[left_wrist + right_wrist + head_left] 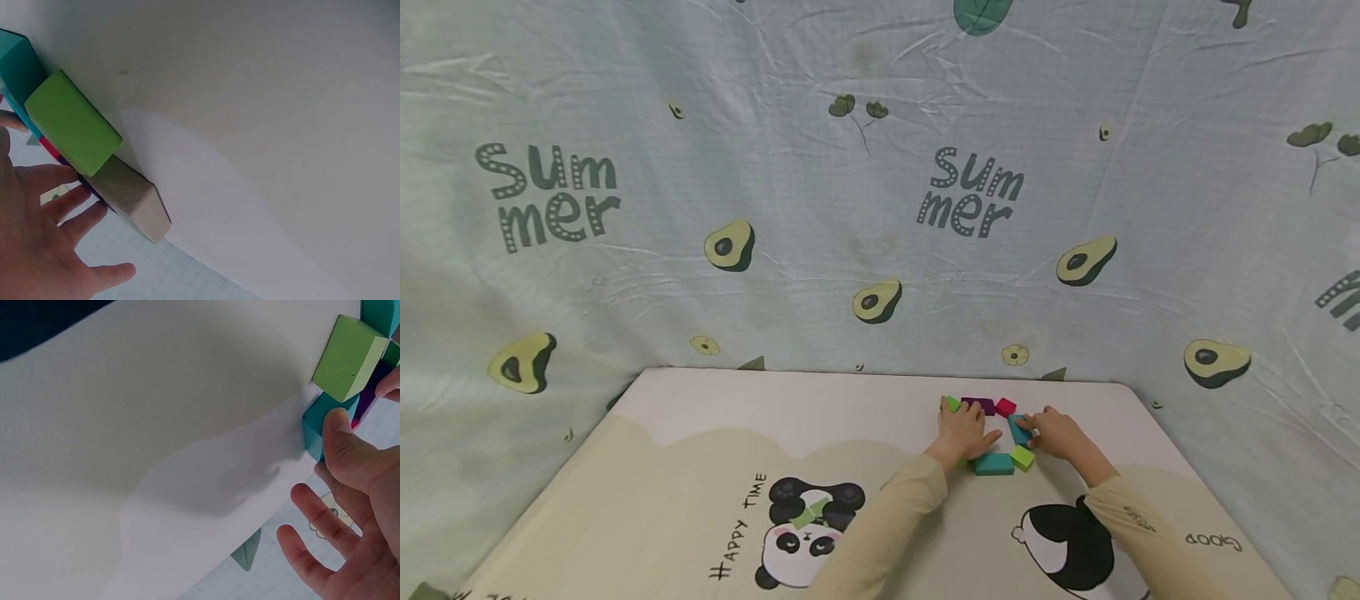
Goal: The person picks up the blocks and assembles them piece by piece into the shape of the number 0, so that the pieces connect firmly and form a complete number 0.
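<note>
Several coloured blocks stand in a rough ring near the table's far edge. At its right side, my right hand (1060, 435) pinches a blue block (1018, 430) between thumb and forefinger; the other fingers are spread in the right wrist view. My left hand (961, 435) reaches over the ring's left side, fingers spread, close to a purple block (979, 405). In the left wrist view its fingertips lie against or just behind a green block (74, 125) and a brownish block (140, 203); contact is unclear. A teal block (993, 465) and a lime block (1022, 457) form the near side.
A pink block (1005, 407) sits at the ring's far right corner, and a green block (952, 403) at the far left, partly covered by fingers. The table (700, 408) bears panda and penguin-like prints. Behind it hangs an avocado-patterned sheet (805, 208).
</note>
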`<state>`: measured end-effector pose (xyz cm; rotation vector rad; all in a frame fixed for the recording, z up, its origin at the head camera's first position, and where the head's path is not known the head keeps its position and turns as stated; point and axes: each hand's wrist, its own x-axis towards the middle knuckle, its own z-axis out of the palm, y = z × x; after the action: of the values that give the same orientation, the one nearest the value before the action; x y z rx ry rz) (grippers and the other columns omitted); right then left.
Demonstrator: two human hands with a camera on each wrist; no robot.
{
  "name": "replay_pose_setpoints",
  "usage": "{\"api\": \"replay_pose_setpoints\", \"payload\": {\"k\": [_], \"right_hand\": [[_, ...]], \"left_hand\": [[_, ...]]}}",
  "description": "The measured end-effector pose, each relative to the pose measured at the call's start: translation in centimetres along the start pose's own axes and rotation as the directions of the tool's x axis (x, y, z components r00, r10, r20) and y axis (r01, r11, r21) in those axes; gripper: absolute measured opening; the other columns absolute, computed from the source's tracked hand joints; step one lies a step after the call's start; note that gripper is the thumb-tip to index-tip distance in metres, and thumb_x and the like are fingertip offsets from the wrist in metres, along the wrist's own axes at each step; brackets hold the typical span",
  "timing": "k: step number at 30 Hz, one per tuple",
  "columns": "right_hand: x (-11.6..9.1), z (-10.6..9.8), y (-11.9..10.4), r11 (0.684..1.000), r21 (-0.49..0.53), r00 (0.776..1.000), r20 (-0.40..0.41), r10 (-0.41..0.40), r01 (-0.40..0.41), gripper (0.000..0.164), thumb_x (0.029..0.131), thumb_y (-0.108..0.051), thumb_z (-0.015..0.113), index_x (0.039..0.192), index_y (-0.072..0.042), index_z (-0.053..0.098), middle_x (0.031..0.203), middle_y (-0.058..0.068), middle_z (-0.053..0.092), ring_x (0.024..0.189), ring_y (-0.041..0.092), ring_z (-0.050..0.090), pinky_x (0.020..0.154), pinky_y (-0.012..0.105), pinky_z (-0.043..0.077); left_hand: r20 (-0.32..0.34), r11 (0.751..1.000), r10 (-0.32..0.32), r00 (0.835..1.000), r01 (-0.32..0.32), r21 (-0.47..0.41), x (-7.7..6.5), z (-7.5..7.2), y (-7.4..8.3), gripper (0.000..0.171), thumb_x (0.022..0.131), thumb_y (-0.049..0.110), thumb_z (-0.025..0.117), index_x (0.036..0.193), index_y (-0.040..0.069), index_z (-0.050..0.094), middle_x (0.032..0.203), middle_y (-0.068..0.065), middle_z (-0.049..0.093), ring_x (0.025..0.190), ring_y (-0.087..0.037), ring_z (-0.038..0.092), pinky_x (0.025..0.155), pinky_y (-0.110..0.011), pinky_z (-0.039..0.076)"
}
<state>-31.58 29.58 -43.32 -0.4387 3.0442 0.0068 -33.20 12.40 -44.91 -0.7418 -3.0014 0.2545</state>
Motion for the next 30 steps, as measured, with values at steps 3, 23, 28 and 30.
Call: {"api": "replay_pose_setpoints", "payload": {"k": [3,23,28,30], "right_hand": [[0.0,0.0,0.0,1.000,0.005,1.000,-0.008,0.006,-0.006,0.042,0.075,-0.013,0.067,0.116,-0.006,0.060,0.114,0.020,0.060,0.084,0.031,0.054,0.070,0.046,0.049],[0.4,0.0,0.0,0.999,0.028,1.000,0.018,0.023,-0.023,0.042,0.076,-0.010,0.067,0.117,-0.006,0.059,0.117,0.020,0.058,0.096,0.038,0.054,0.078,0.051,0.047],[0.4,0.1,0.1,1.000,0.014,1.000,0.017,0.020,-0.020,0.042,0.076,-0.011,0.067,0.117,-0.006,0.058,0.117,0.020,0.058,0.100,0.043,0.051,0.079,0.054,0.046],[0.4,0.2,0.2,1.000,0.011,1.000,0.015,0.017,-0.017,0.043,0.076,-0.011,0.066,0.118,-0.006,0.058,0.117,0.021,0.057,0.099,0.043,0.051,0.078,0.053,0.046]], "left_hand": [[0.001,1.000,-0.002,1.000,0.002,0.003,0.2,-0.1,0.0,0.062,0.089,0.061,0.019,0.134,0.025,0.041,0.137,0.012,0.039,0.128,-0.008,0.036,0.106,-0.046,0.024],[0.022,1.000,-0.008,1.000,0.009,-0.008,1.4,0.5,-0.4,0.061,0.089,0.061,0.019,0.135,0.026,0.038,0.139,0.012,0.037,0.129,-0.008,0.035,0.106,-0.047,0.023],[0.029,1.000,-0.002,1.000,0.002,-0.018,1.5,0.5,-0.4,0.061,0.089,0.061,0.018,0.136,0.027,0.037,0.140,0.013,0.036,0.130,-0.008,0.034,0.107,-0.047,0.022],[0.028,1.000,0.004,1.000,-0.003,-0.027,1.5,0.5,-0.4,0.060,0.089,0.061,0.019,0.136,0.027,0.037,0.140,0.013,0.036,0.130,-0.008,0.034,0.107,-0.047,0.022]]}}
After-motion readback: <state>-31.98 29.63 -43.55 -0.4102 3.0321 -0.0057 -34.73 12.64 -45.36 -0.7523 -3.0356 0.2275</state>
